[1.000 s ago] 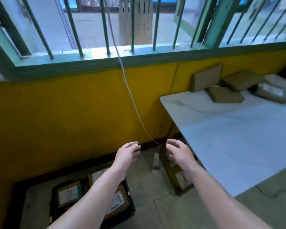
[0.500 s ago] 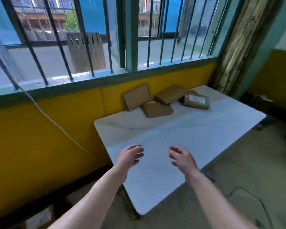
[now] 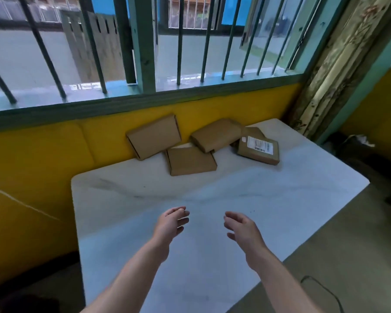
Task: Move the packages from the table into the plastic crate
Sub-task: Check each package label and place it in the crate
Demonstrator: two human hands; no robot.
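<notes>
left hand (image 3: pixel 171 223) loose, empty | right hand (image 3: pixel 242 229) loose, empty | four flat brown cardboard packages (image 3: pixel 191 160) at far edge of white bench (image 3: pixel 122 199), well apart from hands | likely light, stiff; grip by opposite edges | crate unseen

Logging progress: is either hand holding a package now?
No, the left hand and right hand hover empty over the table, short of the packages.

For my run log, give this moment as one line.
left hand open, empty | right hand open, empty | packages on table, far edge | crate not in view
</notes>
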